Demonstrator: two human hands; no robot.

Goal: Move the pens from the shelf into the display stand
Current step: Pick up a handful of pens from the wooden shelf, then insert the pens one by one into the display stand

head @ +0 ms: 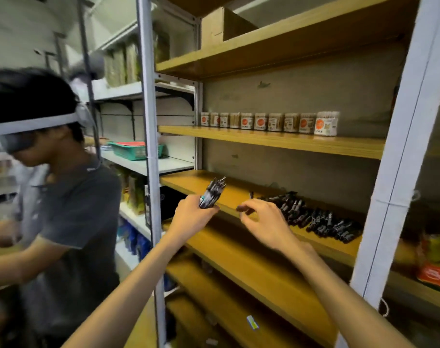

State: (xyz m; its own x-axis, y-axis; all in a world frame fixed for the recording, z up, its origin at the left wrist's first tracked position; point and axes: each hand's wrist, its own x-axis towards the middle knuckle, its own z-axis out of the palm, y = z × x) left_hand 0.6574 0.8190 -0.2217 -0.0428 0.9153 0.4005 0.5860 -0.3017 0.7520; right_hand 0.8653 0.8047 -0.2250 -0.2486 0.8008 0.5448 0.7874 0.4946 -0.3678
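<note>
Left hand (192,213) grips a pen bundle (212,193); right hand (261,222), fingers loosely curled and empty, hovers at nine o'clock of the pen pile (319,219) on the shelf (188,180)

I cannot count the pens in the bundle (212,193); my left hand (194,217) covers their lower ends. The pile of pens (319,217) is motion-blurred, no single pen distinct. Labels on the jars (269,122) are unreadable. The packets (437,262) are cut off at the right edge.
</note>
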